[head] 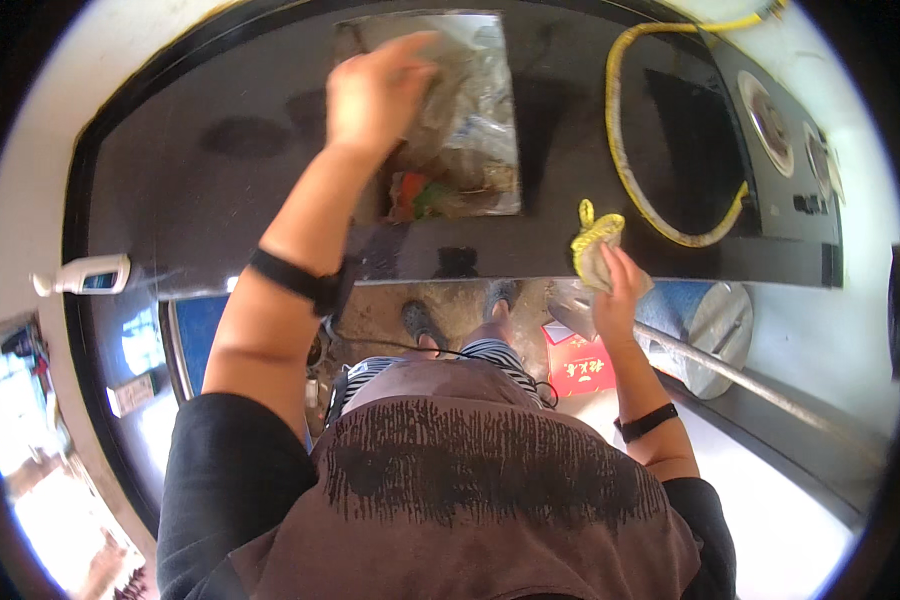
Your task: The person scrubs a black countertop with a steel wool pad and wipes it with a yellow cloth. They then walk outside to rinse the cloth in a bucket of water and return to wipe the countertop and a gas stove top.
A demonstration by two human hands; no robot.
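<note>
My left hand is raised above a rectangular recess in the dark countertop. Its fingers are blurred and spread, and I see nothing between them. Crumpled clear plastic fills much of the recess, with a red and green item at its near side. Near the counter's front edge, my right hand grips a pale cloth with a yellow braided edge and loop. Part of the cloth is hidden behind the fingers.
A yellow hose curves across the counter beside a stove on the right. A white handheld device lies at the left, above a small box. Below right are a blue drum, a metal pole and a red bag.
</note>
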